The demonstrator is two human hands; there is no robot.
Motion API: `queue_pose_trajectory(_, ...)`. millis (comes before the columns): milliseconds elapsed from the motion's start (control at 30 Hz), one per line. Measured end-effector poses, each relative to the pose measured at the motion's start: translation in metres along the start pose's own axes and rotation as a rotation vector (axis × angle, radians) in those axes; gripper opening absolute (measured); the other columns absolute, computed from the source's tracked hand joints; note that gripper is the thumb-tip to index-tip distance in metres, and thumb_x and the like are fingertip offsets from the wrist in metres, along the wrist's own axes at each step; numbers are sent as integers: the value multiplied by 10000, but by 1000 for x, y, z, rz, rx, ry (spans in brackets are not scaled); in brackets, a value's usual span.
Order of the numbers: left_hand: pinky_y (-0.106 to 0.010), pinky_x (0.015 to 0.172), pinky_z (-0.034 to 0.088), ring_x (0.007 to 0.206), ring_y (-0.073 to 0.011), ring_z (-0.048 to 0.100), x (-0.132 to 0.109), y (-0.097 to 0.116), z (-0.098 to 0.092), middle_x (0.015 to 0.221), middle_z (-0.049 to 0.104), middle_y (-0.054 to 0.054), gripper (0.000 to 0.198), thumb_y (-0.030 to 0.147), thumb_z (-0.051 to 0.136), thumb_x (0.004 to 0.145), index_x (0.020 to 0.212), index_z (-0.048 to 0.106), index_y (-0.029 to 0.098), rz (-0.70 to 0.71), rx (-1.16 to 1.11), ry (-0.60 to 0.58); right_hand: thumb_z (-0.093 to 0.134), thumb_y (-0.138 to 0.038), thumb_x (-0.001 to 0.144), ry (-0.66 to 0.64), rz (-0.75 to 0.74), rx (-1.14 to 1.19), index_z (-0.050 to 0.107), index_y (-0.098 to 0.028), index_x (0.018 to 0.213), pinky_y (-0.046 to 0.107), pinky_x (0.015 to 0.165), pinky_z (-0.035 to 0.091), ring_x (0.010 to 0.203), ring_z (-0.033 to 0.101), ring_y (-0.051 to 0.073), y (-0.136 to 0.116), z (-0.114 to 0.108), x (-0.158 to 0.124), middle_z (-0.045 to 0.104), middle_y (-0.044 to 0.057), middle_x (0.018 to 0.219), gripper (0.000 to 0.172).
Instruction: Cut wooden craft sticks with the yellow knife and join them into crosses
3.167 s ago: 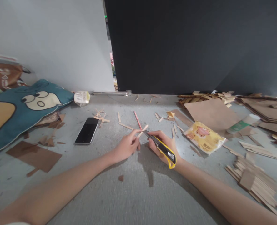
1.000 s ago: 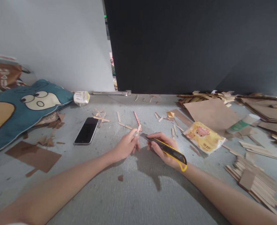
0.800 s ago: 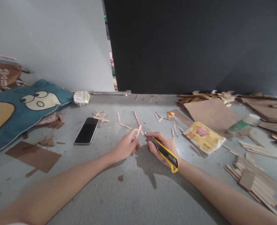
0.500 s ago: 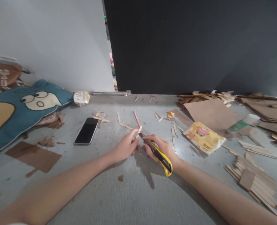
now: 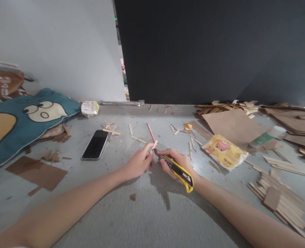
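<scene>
My left hand [image 5: 139, 162] pinches a short pale wooden stick [image 5: 154, 145] just above the grey floor, near the middle of the view. My right hand [image 5: 177, 164] is wrapped round a yellow and black utility knife [image 5: 178, 169]. The knife's tip meets the stick right beside my left fingertips. A pink pencil [image 5: 150, 132] lies on the floor just beyond the stick.
A black phone [image 5: 95, 144] lies to the left, with a blue cartoon cushion [image 5: 20, 119] beyond it. Loose stick offcuts [image 5: 138, 139] are scattered ahead. A yellow tissue pack [image 5: 224, 151], brown cardboard sheets [image 5: 233, 125] and stacked cardboard strips [image 5: 277, 199] sit at the right.
The stick in my left hand has become shorter since the earliest frame. My right hand has swung the knife handle back and forth, with the tip now against the stick.
</scene>
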State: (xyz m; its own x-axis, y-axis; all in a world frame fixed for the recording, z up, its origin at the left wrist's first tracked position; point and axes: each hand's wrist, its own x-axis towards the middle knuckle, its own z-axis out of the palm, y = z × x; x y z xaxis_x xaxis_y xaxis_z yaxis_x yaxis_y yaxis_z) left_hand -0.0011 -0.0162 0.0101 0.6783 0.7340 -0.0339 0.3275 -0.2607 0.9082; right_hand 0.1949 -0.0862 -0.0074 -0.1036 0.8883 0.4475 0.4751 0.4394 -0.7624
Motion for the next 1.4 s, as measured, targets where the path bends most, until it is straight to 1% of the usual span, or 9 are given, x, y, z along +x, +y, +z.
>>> queue_pose_trajectory(67, -244, 521, 410, 507, -130, 508, -1, 3, 0, 704, 652, 17, 415, 416, 370, 1072, 1415, 448, 195, 1, 19, -1, 627, -366, 967, -19, 47, 73, 684, -226, 1136, 288, 614, 551, 609, 692, 161, -2, -3, 1, 745, 12, 739, 227)
queue_pose_trajectory(200, -249, 547, 415, 505, -128, 496, -3, 6, 0, 689, 647, 24, 410, 392, 346, 1081, 1428, 437, 195, 13, 47, -1, 641, -462, 985, -26, 171, 344, 702, -217, 1152, 314, 725, 583, 776, 766, 201, 1, -10, 6, 772, 36, 791, 303)
queue_pose_trajectory(300, -249, 536, 416, 484, -123, 492, -2, 4, 0, 682, 641, 29, 397, 394, 349, 1079, 1410, 434, 193, 3, 11, 14, 625, -523, 987, -20, 238, 530, 725, -213, 1092, 311, 683, 572, 685, 748, 185, 9, -12, 9, 775, 35, 818, 343)
queue_pose_trajectory(367, -246, 507, 408, 458, -122, 492, 0, 1, 1, 669, 630, 36, 389, 416, 357, 1075, 1383, 436, 193, -12, -39, 38, 617, -554, 985, -16, 255, 582, 726, -208, 1063, 312, 649, 563, 638, 730, 181, 12, -12, 10, 768, 32, 803, 371)
queue_pose_trajectory(467, -235, 488, 401, 441, -116, 499, 3, -2, 1, 657, 627, 43, 379, 435, 379, 1069, 1361, 439, 199, -13, -76, 53, 623, -564, 978, 6, 252, 488, 716, -204, 1081, 321, 665, 571, 682, 735, 192, 9, -12, 10, 770, 44, 811, 386)
queue_pose_trajectory(667, -220, 474, 393, 428, -103, 490, 4, -4, 1, 640, 622, 52, 340, 450, 382, 1071, 1299, 447, 206, -9, -99, 42, 619, -517, 995, 44, 155, 356, 684, -217, 1119, 351, 794, 599, 829, 766, 210, -5, -12, 10, 756, 34, 750, 331)
queue_pose_trajectory(967, -215, 459, 375, 429, -99, 479, 2, 1, 1, 643, 617, 57, 313, 437, 408, 1067, 1279, 447, 211, -15, -91, 39, 612, -512, 999, -3, 151, 314, 676, -219, 1138, 326, 753, 598, 782, 763, 191, -2, -7, 8, 754, 26, 774, 330)
queue_pose_trajectory(1200, -226, 481, 389, 439, -100, 469, 2, 0, 2, 653, 604, 62, 294, 411, 380, 1070, 1287, 439, 221, -15, -78, 27, 621, -505, 995, 5, 166, 319, 685, -214, 1115, 361, 772, 608, 789, 774, 208, 0, -6, 8, 760, 32, 759, 321)
queue_pose_trajectory(1400, -240, 519, 411, 471, -103, 485, 0, 1, -1, 698, 614, 56, 287, 327, 349, 1073, 1331, 415, 221, 11, -99, -13, 616, -507, 989, -4, 188, 325, 684, -224, 1122, 345, 761, 616, 802, 781, 207, -2, -9, 10, 767, 25, 775, 321)
